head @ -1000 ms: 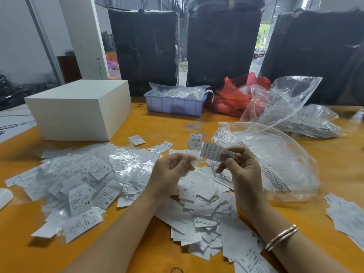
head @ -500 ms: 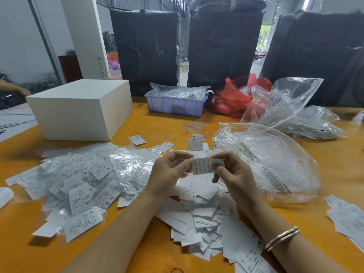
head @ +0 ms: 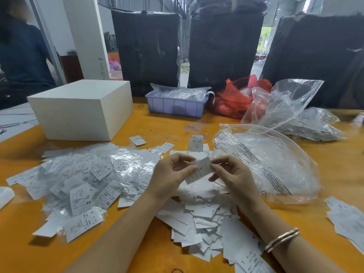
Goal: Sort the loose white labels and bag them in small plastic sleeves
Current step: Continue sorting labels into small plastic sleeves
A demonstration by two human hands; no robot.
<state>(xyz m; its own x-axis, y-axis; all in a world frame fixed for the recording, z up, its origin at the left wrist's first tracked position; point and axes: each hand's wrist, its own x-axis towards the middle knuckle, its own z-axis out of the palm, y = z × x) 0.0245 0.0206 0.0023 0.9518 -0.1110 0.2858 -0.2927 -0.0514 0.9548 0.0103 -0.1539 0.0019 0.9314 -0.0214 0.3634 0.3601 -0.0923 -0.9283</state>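
Note:
My left hand (head: 171,175) and my right hand (head: 231,174) together pinch one white label (head: 201,170) above the table, tilted with its lower end towards me. It looks partly inside a thin clear sleeve held by the left fingers, though I cannot tell for sure. Under my hands lies a heap of loose white labels (head: 204,217). To the left spreads a pile of labels bagged in clear sleeves (head: 82,180), marked XS, S and XL.
A big clear bag (head: 275,164) lies right of my hands. Behind stand a white box (head: 82,109), a lilac tray (head: 175,105), red bags (head: 234,99) and more clear bags (head: 307,121). More labels (head: 346,217) lie at the right edge. A person in blue (head: 21,50) stands far left.
My right hand brought the label down and left to meet my left hand; both now hold it, tilted. A person has come into view at the far left.

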